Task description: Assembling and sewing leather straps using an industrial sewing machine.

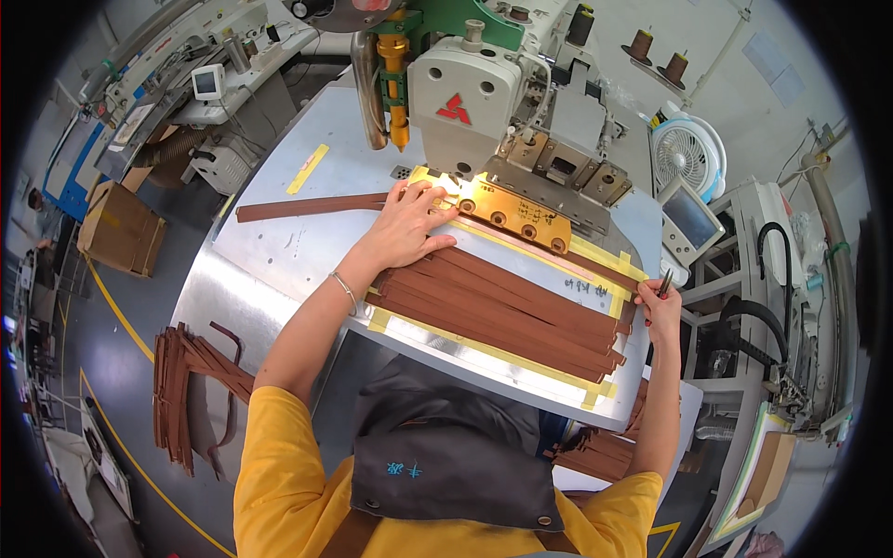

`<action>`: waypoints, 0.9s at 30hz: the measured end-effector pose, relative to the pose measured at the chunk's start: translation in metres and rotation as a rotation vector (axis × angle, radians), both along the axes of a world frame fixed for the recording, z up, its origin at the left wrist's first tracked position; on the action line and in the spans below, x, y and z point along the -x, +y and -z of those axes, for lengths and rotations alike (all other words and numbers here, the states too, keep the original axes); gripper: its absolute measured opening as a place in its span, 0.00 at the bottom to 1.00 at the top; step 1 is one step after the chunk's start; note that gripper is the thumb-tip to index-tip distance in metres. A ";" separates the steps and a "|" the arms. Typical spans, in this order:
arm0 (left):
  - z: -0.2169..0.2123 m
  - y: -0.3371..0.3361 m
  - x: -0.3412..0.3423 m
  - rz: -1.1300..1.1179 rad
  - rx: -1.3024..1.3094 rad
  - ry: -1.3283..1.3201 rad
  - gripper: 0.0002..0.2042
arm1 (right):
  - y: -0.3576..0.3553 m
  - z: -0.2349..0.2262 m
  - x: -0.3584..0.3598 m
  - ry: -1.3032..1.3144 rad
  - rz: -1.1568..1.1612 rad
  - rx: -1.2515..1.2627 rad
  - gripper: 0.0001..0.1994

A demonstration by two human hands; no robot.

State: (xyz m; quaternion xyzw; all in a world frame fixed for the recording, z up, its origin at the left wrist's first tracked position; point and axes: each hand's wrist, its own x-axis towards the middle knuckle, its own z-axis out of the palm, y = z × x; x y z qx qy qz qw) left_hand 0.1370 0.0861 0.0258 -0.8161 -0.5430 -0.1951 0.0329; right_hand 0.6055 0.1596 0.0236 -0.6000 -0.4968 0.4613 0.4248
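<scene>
My left hand [409,223] lies with fingers stretched out over a long brown strap [302,206] beside the lit needle area of a sewing machine [465,102]. That strap runs out to the left past my hand. On the right, my right hand [660,309] is closed round a slim dark tool [665,283], perhaps tweezers, at the right end of a brown strip [609,268]. The strip passes along a gold-coloured metal guide [516,219] with round holes. Between my hands a fanned stack of brown straps [493,312] rests on the machine table [270,246].
More brown straps [175,400] hang at the lower left, and another bundle [595,454] lies beneath the table's right side. A control screen [690,221] and a white fan [684,153] stand right of the machine. A cardboard box [121,228] sits on the floor at left.
</scene>
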 end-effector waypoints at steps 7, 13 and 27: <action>0.001 -0.004 -0.002 -0.058 -0.079 0.008 0.22 | 0.004 0.000 0.005 -0.004 -0.051 0.055 0.04; 0.000 -0.011 0.001 -0.091 -0.119 0.022 0.21 | 0.007 0.003 0.017 -0.033 -0.094 0.069 0.05; 0.002 0.001 -0.001 0.000 -0.164 0.001 0.15 | -0.021 -0.019 0.068 -0.970 -0.540 -0.561 0.19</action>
